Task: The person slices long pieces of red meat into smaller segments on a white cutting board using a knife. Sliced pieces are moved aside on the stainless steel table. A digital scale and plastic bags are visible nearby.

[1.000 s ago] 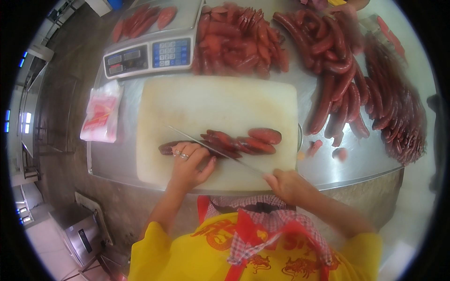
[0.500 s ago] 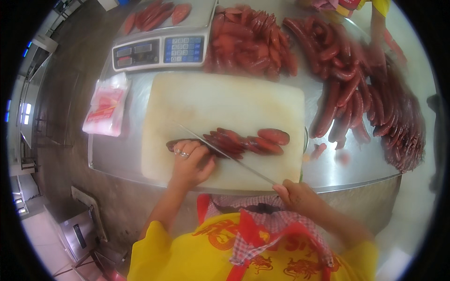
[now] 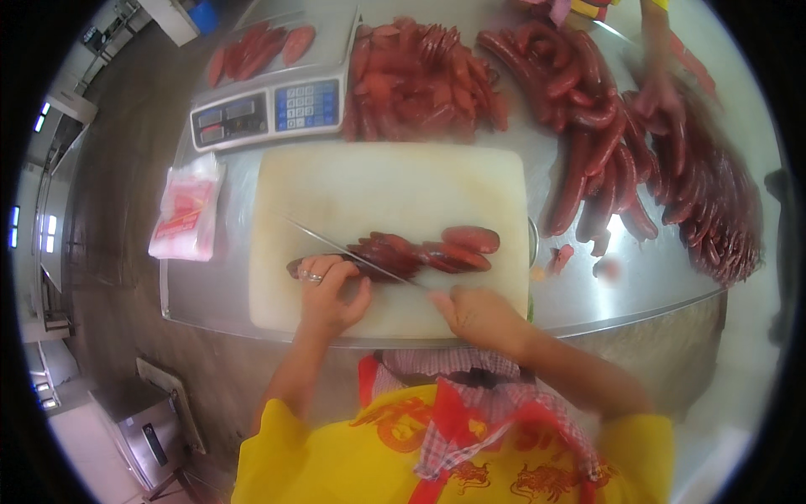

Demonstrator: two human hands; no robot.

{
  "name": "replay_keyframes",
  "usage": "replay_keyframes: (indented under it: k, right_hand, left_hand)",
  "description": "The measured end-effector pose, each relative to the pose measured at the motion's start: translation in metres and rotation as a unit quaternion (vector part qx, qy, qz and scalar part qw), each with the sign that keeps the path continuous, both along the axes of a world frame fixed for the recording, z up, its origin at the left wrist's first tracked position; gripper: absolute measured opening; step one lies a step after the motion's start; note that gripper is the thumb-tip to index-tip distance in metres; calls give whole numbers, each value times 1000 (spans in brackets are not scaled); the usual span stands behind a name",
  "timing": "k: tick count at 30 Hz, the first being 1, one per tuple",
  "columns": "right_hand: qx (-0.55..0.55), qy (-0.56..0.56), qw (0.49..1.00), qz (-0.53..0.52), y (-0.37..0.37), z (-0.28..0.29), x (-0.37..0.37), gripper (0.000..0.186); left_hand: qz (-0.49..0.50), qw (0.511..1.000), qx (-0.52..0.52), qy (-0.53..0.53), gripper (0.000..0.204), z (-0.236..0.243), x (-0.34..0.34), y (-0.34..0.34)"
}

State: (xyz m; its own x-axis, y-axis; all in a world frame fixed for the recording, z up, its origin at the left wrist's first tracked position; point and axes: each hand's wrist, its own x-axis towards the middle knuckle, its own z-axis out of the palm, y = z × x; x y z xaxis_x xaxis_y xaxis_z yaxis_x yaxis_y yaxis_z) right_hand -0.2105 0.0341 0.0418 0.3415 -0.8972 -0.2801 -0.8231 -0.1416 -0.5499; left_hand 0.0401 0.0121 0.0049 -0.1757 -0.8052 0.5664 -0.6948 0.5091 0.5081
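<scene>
My left hand, a ring on one finger, has its fingers curled over a dark red sausage on the white cutting board. My right hand grips a long knife, its blade lying diagonally across the sausage just right of my left fingertips. Several oblong sausage slices lie overlapped to the right of the blade on the board.
A scale holds slices; a pile of slices lies beside it. Whole sausages and thinner sausages fill the steel table's right. Plastic bags lie left. A co-worker's hand reaches in at top right.
My right hand and the knife have moved forward and to the left. The co-worker's arm has come down over the sausages at right. My left hand stays on the sausage.
</scene>
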Motion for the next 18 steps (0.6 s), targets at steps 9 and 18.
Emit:
replay_keyframes:
  k: [9, 18]
  right_hand:
    - [5, -40, 999, 2, 0, -4, -4, 62]
    - [180, -93, 979, -36, -22, 17, -13, 66]
  left_hand:
    - [24, 1000, -12, -10, 24, -3, -2, 6]
    - [32, 999, -9, -4, 26, -4, -3, 6]
